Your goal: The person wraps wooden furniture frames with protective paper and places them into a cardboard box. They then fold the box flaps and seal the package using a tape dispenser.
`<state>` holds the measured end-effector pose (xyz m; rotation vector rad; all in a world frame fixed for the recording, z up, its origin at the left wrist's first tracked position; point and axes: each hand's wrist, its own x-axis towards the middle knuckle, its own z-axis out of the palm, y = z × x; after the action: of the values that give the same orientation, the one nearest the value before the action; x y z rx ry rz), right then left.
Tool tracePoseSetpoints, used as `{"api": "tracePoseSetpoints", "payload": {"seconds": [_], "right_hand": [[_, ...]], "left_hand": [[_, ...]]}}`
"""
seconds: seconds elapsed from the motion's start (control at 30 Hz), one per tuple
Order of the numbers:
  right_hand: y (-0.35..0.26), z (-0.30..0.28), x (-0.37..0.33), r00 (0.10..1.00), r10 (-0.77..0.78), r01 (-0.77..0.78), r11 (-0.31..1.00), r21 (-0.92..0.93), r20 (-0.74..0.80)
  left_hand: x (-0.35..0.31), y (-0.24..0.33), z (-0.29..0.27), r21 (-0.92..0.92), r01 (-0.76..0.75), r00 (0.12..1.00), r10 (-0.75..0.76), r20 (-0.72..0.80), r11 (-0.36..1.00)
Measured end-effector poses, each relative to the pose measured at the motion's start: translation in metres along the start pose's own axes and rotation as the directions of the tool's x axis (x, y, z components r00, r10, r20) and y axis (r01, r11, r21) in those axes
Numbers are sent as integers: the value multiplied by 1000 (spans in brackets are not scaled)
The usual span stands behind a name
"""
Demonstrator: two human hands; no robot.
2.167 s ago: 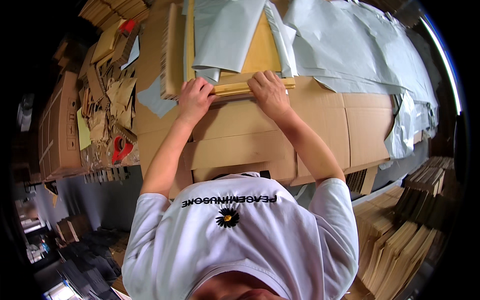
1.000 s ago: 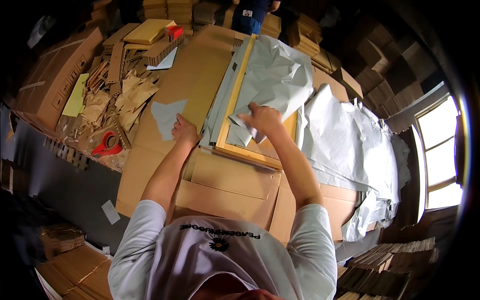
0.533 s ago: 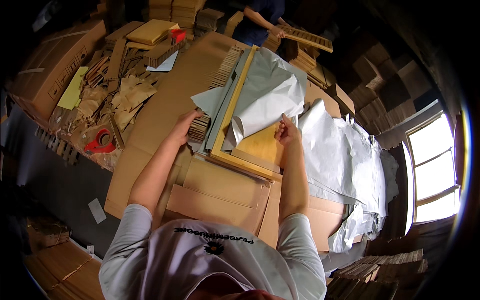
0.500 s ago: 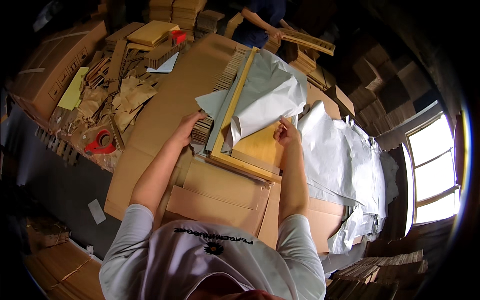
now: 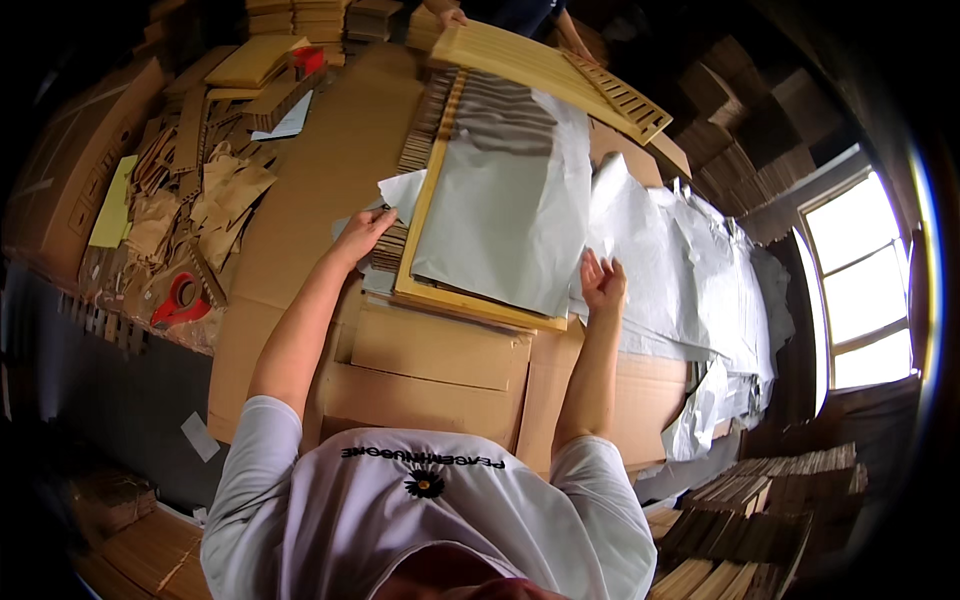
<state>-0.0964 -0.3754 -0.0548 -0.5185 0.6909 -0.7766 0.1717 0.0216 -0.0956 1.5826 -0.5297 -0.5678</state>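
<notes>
Since the earlier frame, the grey sheet [image 5: 510, 210] has unfolded flat over the wooden frame [image 5: 480, 309], the right hand [image 5: 603, 283] has shifted outward, and a slatted panel [image 5: 540, 65] has come across the far end.

At the far left, a large box [image 5: 75, 170] fades into the dark rim, its outer side hard to make out. Next come a pile of cardboard scraps [image 5: 220, 190] and a red tape dispenser [image 5: 185, 298]. Brown cardboard [image 5: 300, 170] stretches from there to the left hand [image 5: 363, 237], giving it sideways room. That arm reaches forward, palm down, fingertips at a pale paper scrap [image 5: 402, 193] and the ridged cardboard strips [image 5: 390, 248] just beside the frame; I cannot tell whether they pinch either.

In the middle, the frame lies on the table, its left and near rails showing, its far end hidden beneath the panel. A co-worker's hand [image 5: 452, 18] is on that panel; the body is cut off above.

Near the sheet's right edge, the right hand is raised, palm turned inward, fingers apart, gripping nothing. Crumpled wrapping [image 5: 680, 270] spreads beyond, toward a glaring window [image 5: 858, 285].
</notes>
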Motion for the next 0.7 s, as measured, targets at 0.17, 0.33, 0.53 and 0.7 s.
{"api": "tracePoseSetpoints", "payload": {"seconds": [0.17, 0.33, 0.53, 0.7], "right_hand": [[7, 28, -51, 994, -105, 88, 761, -643, 11], [-8, -78, -30, 928, -296, 88, 767, -636, -228], [-8, -123, -34, 846, -488, 75, -290, -954, 215], [2, -113, 14, 667, -371, 238, -716, -656, 646]], "left_hand": [[7, -24, 17, 125, -41, 952, 77, -297, 991], [6, -17, 18, -394, 161, 954, -246, -174, 905], [-9, 31, 23, -330, 190, 963, -241, -121, 925], [0, 30, 8, -148, 306, 951, -309, 1, 941]]}}
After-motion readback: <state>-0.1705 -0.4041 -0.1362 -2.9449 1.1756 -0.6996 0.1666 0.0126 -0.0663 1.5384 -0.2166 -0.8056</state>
